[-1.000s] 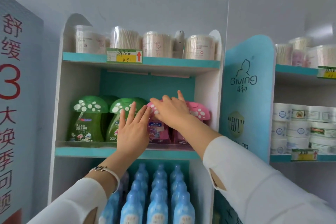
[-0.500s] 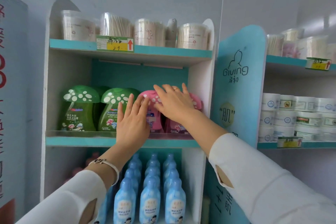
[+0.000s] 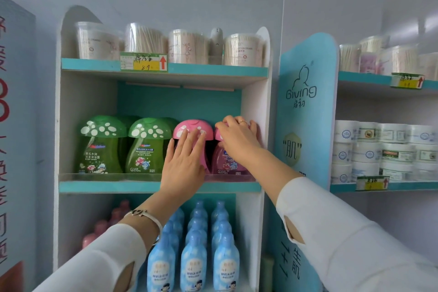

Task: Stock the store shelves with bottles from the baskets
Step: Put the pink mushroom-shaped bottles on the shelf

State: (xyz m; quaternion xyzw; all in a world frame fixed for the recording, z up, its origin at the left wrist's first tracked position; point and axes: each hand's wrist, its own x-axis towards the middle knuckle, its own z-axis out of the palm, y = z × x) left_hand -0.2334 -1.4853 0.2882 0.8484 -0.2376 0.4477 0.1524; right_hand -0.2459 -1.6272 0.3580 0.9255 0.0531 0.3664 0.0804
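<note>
1. We press our left hand, fingers straight, against the left pink bottle.
2. Our right hand curls its fingers over the right pink bottle.
3. Both stand mid-frame on the middle shelf.

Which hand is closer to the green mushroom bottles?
Left. The left hand rests on the near pink bottle, right beside the green mushroom bottles; the right hand grips the far pink bottle.

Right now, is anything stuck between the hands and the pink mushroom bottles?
No, nothing visible. The left hand lies flat against the left pink bottle, and the right hand curls over the cap of the right pink bottle. Both bottles already stand on the middle shelf.
</note>
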